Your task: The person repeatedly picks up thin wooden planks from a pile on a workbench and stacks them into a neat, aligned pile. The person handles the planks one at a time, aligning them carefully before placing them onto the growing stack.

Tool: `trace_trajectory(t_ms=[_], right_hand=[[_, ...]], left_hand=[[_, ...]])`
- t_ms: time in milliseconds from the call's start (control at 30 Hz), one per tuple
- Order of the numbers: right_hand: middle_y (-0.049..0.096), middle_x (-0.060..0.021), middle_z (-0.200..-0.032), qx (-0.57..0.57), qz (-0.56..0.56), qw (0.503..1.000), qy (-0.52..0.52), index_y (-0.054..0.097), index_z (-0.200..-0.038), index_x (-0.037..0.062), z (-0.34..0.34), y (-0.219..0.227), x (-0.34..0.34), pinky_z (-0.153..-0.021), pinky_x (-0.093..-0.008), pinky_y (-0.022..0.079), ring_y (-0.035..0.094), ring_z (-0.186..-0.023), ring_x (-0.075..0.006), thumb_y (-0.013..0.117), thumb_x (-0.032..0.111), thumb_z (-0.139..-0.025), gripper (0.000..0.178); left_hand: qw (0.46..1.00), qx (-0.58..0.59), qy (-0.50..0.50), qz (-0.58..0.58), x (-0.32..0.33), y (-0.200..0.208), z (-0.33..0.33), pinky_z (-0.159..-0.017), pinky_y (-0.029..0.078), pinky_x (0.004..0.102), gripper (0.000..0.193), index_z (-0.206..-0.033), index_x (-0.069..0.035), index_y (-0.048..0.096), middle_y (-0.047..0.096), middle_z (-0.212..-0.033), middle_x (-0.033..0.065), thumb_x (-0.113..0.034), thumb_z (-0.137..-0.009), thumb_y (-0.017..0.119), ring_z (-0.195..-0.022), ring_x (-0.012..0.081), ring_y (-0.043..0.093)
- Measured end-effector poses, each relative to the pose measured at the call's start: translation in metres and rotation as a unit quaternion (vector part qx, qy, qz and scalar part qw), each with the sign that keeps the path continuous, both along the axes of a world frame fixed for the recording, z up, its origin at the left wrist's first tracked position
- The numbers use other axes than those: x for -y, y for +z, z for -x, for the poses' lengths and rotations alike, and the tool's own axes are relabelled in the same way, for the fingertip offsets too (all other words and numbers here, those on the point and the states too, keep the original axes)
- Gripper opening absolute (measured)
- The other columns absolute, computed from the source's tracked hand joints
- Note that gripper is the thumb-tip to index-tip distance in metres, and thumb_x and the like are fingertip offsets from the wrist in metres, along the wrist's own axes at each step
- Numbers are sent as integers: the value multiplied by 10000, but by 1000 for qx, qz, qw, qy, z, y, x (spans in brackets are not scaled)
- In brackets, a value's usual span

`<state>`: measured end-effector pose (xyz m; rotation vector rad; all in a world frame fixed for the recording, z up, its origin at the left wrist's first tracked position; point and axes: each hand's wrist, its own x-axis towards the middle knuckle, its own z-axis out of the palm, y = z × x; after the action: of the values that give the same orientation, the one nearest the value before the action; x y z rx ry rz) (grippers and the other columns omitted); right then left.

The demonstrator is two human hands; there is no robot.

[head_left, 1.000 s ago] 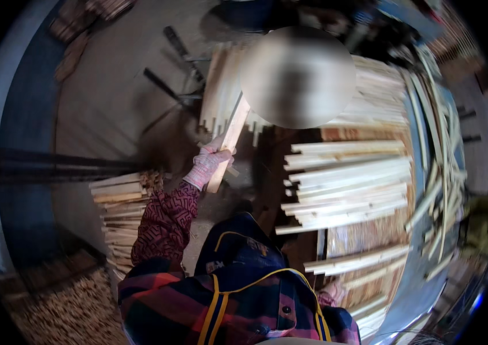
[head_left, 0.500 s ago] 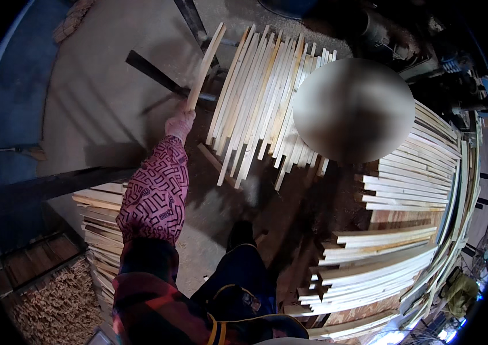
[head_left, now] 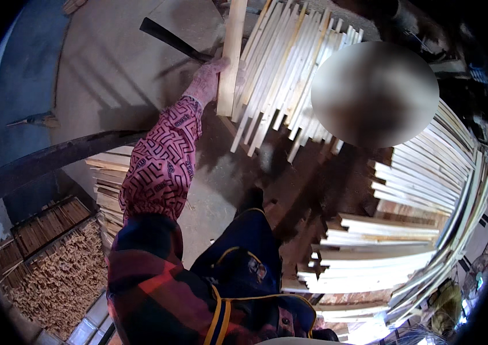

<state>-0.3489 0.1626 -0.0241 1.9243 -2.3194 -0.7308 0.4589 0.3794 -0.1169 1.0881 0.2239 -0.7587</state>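
Note:
My left arm, in a pink oversleeve with a black pattern, reaches forward. At its end my left hand (head_left: pixel 206 81) is closed around the lower part of a pale wooden strip (head_left: pixel 233 52). The strip stands nearly lengthwise in the view, its broad face showing and its far end cut off by the upper edge. Just right of it lies a row of similar wooden strips (head_left: pixel 290 63), side by side with uneven ends. The strip hides part of that row's left edge. My right hand is out of view.
Stacked wooden strips (head_left: pixel 370 270) lie on the right, with more strips (head_left: pixel 422 167) beyond them. A blurred oval hides the area between the rows. At left are a dark beam (head_left: pixel 54 158), a strip pile (head_left: pixel 111 184) and bundled thin sticks (head_left: pixel 62 287). A dark bar (head_left: pixel 172 39) juts out ahead.
My left hand has moved right and farther forward with the strip, bringing it against the row's left side in the view. The strip has turned to show its broad face. The whole view has shifted slightly.

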Motion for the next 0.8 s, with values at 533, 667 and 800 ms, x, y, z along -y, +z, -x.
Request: trace_trajectory(t_ms=[533,667,800], right_hand=[[616,-326,-1136,159,34,957,-239,357,-1365,10,91,4,-10,-894,-502,507,616,-1081,-440,633,468,-893,713],[480,-335,-1383,204,36,943,-259,167,-1537,10,98,27,-11,-1023,-467,454,527,-1257,-432,653,547,-857,994],[481,-305,-1404,297,54,920,-252,191,-1545,11,115,36,-9,-1062,-447,419,505,-1280,-430,712,518,-820,1027]], left_hand=[[939,105,-321,63,97,231,345,-689,574,329,466,-1268,1,563,663,-1020,118,-149,-855,717,-764,181,657],[811,325,-486,-40,123,204,494,-882,518,324,605,-1381,-49,540,661,-1178,106,-70,-802,715,-974,173,636],[524,620,-565,-150,148,151,573,-1187,264,377,737,-1423,-72,504,425,-1508,174,-267,-749,730,-1450,322,308]])
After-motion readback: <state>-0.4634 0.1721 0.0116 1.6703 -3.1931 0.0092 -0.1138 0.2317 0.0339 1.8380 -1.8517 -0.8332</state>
